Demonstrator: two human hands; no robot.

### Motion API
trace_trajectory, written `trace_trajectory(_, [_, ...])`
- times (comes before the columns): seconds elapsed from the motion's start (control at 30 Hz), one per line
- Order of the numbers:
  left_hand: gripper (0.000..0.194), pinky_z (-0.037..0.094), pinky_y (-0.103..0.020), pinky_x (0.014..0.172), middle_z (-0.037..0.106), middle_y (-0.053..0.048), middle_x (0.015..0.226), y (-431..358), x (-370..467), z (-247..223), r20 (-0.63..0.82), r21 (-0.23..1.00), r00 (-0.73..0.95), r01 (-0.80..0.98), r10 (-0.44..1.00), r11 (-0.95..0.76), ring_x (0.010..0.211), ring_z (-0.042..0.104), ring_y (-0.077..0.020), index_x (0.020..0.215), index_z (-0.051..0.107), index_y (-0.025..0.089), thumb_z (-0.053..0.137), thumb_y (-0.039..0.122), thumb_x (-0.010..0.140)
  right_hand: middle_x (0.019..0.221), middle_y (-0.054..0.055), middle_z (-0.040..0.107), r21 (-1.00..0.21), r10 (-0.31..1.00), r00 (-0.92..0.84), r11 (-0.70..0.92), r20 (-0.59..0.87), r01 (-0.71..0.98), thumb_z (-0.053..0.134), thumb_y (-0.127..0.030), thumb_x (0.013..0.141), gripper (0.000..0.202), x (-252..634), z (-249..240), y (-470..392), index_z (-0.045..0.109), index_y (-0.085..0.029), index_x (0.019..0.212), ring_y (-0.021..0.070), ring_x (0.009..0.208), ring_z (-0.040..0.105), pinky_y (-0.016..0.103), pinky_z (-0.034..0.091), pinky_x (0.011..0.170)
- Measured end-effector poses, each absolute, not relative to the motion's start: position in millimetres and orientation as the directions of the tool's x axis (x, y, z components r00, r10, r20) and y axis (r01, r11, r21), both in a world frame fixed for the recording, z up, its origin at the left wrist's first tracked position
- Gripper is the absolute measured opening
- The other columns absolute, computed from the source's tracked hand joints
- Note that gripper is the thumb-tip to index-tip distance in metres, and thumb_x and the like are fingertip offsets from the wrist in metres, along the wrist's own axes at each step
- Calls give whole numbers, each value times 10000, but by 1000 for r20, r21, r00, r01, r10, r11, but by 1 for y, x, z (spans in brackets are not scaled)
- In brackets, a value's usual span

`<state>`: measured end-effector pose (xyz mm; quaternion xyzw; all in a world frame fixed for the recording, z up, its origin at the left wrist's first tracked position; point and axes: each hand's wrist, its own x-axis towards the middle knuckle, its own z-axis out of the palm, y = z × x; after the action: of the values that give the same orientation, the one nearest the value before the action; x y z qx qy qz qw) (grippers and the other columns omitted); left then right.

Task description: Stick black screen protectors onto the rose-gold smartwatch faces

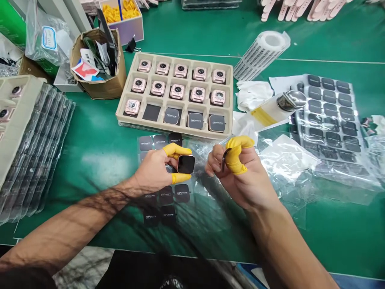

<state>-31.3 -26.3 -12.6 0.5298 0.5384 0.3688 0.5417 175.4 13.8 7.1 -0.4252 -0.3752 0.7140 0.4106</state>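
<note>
My left hand [156,168], with yellow covers on two fingers, grips a square watch body [185,164] by its edges, its dark glossy screen facing up. To its right, my right hand [237,160], also with yellow finger covers, pinches a thin dark curved piece [224,158], seen nearly edge-on. Under and around my left hand lies a clear sheet of black square films [166,194] with printed lettering. Beyond both hands a beige tray [176,130] holds pink watch bodies; in its front row several compartments show dark squares, some lettered.
Stacked clear trays [45,152] stand at the left. A cardboard box [117,82] of tools and a bin [135,26] of yellow finger covers are behind. At the right are a mesh roll [258,56], a white bottle [270,110], film sheets [331,108] and crumpled plastic [288,160].
</note>
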Motion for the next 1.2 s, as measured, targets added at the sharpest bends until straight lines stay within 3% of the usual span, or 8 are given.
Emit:
trace_trajectory(0.3, [540,584,-323,810,753,-22,862,-27,-32,-12,-210,969,158,165,965,183,767,704,-169,1196,747,176,868,239,674,765,-61,551,-877,897,-271,-415,-349,-241,992,-517,621,483,179,8,19,654,-270,863,91,604,460,257,450,541])
trace_trajectory(0.6, [542,596,-335,834,762,-26,913,-27,-33,-14,-215,968,135,158,967,194,773,705,-162,1172,738,200,904,251,658,595,-76,515,-849,873,-211,-481,-440,-220,1035,-477,535,467,178,4,18,728,-227,783,79,567,447,244,437,548])
trace_trajectory(0.77, [573,604,-341,854,770,-49,992,-27,-33,-16,-207,971,109,148,972,190,788,698,-153,1171,729,199,926,231,634,634,-62,619,-876,899,-112,-439,-424,-201,1044,-532,441,549,178,6,18,745,-232,791,80,572,510,248,456,570])
trace_trajectory(0.93, [543,615,-348,840,774,-47,989,-27,-31,-13,-235,960,94,179,968,215,790,711,-161,1141,736,215,932,259,637,719,-29,698,-922,926,-133,-368,-353,-118,1006,-582,508,531,175,10,15,744,-217,791,99,651,590,252,502,625])
trace_trajectory(1.2, [583,617,-355,856,767,-29,855,-29,-32,-20,-161,955,61,262,985,140,850,731,-213,1214,746,203,920,217,658,783,12,754,-903,893,-204,-423,-402,-72,984,-537,598,464,160,-10,-1,732,-221,826,163,731,682,292,577,688])
